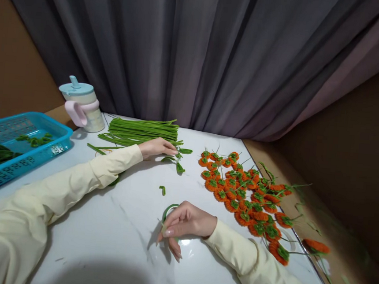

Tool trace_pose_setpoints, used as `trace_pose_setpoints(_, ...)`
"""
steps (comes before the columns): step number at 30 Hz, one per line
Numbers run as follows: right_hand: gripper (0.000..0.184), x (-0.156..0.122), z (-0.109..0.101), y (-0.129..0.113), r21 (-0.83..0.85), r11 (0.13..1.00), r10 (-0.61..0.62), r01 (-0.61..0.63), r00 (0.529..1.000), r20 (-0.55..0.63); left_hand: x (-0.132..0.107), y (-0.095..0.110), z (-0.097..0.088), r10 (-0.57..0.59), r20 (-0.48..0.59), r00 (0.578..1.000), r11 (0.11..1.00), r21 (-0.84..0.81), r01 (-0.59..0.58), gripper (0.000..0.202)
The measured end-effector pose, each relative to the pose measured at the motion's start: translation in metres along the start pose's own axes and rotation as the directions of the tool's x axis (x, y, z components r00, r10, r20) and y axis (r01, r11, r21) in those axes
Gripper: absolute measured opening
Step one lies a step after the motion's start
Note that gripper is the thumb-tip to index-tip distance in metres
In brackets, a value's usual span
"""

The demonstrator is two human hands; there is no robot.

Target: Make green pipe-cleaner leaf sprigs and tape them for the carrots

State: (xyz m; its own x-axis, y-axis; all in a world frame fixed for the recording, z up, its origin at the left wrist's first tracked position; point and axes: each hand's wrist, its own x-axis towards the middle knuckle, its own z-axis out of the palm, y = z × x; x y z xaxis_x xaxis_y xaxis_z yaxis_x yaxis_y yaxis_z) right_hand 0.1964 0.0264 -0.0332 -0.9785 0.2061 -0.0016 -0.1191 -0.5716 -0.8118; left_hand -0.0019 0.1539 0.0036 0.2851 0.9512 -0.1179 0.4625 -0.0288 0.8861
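My left hand (157, 148) reaches across the white table, its fingers pressed together at the stems of several looped green pipe-cleaner leaves (180, 168). It seems to pinch one of them, though the fingertips partly hide it. Nearer to me, my right hand (190, 224) is closed with thumb and forefinger together. A thin green ring, apparently a roll of floral tape (166, 210), sits around or behind its fingers, mostly hidden by them. A short bent green piece (162, 190) lies on the table between both hands.
Green pipe cleaners (140, 130) lie in a pile at the back. Many orange pipe-cleaner persimmons with green tops (233, 194) cover the right side. A blue basket (53, 141) holding green pieces and a lidded cup (94, 114) stand left. A grey curtain (183, 57) hangs behind.
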Motion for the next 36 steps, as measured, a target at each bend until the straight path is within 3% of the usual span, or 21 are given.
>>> trace_pose_setpoints(6, 0.027, 0.000, 0.000, 0.000, -0.002, 1.000, 0.009, -0.009, 1.000, -0.010, -0.003, 0.011, -0.011, 0.077, -0.119, 0.990, 0.991, 0.122, -0.062, 0.036)
trace_pose_setpoints(10, 0.030, 0.000, 0.001, 0.000, 0.000, 1.000, -0.005, 0.005, 1.000, -0.017, -0.027, 0.026, -0.012, 0.112, -0.109, 0.988, 0.978, 0.189, -0.090, 0.043)
trace_pose_setpoints(11, 0.031, 0.001, 0.000, 0.000, 0.002, 1.000, -0.006, 0.006, 1.000, -0.022, -0.038, 0.030, -0.009, 0.117, -0.066, 0.991, 0.973, 0.206, -0.101, 0.044)
trace_pose_setpoints(13, 0.031, 0.001, 0.000, 0.001, 0.002, 1.000, -0.009, 0.009, 0.999, -0.034, -0.066, 0.036, -0.001, 0.099, 0.178, 0.979, 0.948, 0.282, -0.148, 0.049)
trace_pose_setpoints(15, 0.032, 0.002, 0.000, 0.000, -0.013, 1.000, -0.013, 0.013, 0.999, -0.050, -0.097, 0.038, 0.011, 0.060, 0.395, 0.917, 0.959, 0.232, -0.163, 0.053)
trace_pose_setpoints(18, 0.034, 0.003, 0.000, -0.001, -0.051, 0.999, -0.007, 0.005, 0.998, -0.057, -0.133, 0.035, 0.028, 0.011, 0.548, 0.837, 0.990, 0.112, -0.086, 0.054)
trace_pose_setpoints(22, 0.037, 0.004, 0.000, -0.002, -0.072, 0.997, 0.020, -0.026, 0.996, -0.082, -0.151, 0.029, 0.034, -0.004, 0.525, 0.851, 1.000, 0.025, -0.010, 0.043)
trace_pose_setpoints(29, 0.032, 0.007, 0.005, -0.002, -0.088, 0.996, -0.005, -0.008, 0.989, -0.148, -0.147, 0.028, 0.026, -0.026, 0.477, 0.879, 1.000, 0.007, 0.026, 0.042)
trace_pose_setpoints(36, 0.035, 0.008, 0.007, -0.003, -0.098, 0.995, 0.007, -0.022, 0.989, -0.150, -0.147, 0.020, 0.029, 0.092, 0.503, 0.859, 0.984, 0.089, -0.157, 0.039)
